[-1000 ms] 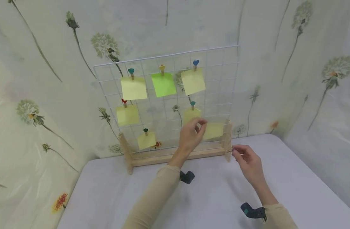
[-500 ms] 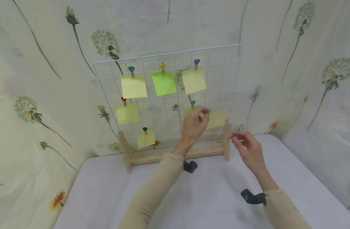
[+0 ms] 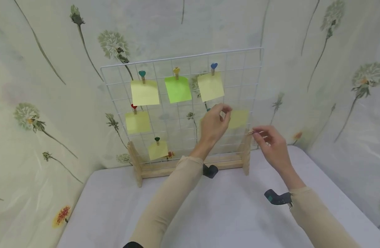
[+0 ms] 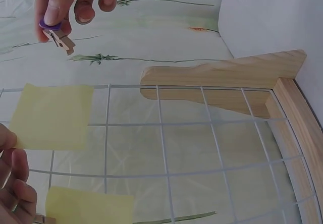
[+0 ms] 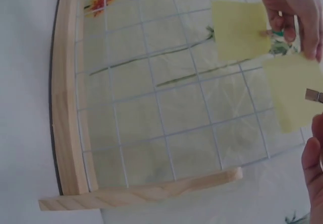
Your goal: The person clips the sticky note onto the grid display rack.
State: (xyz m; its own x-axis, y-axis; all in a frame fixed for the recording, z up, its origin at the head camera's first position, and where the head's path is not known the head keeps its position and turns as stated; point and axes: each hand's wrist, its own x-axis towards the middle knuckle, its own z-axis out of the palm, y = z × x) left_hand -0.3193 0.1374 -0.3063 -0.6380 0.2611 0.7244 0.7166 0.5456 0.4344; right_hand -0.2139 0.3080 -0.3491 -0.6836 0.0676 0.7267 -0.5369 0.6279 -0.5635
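My left hand [image 3: 214, 125] pinches a yellow sticky note [image 3: 239, 119] by its left edge, in front of the right side of a white wire grid. To its right, my right hand [image 3: 274, 148] holds a small wooden clothespin [image 4: 61, 40] with a purple top between thumb and fingertips. In the left wrist view the clothespin is apart from the held note, whose lower edge hangs loose. Behind my left hand, another yellow note [image 5: 239, 30] is clipped to the grid, mostly hidden in the head view.
The grid stands in a wooden base [image 3: 246, 155] on a white-covered table [image 3: 233, 213]. Heart-topped clothespins fix several notes to it, among them a green note [image 3: 178, 90], a pale note [image 3: 145, 93] and a low yellow note [image 3: 158, 150]. Flower-patterned sheeting [image 3: 301, 103] hangs behind.
Both hands have risen along the grid. The left carries the sticky note up and slightly right; the right brings the clothespin up from beside the base to about the top of the wooden upright.
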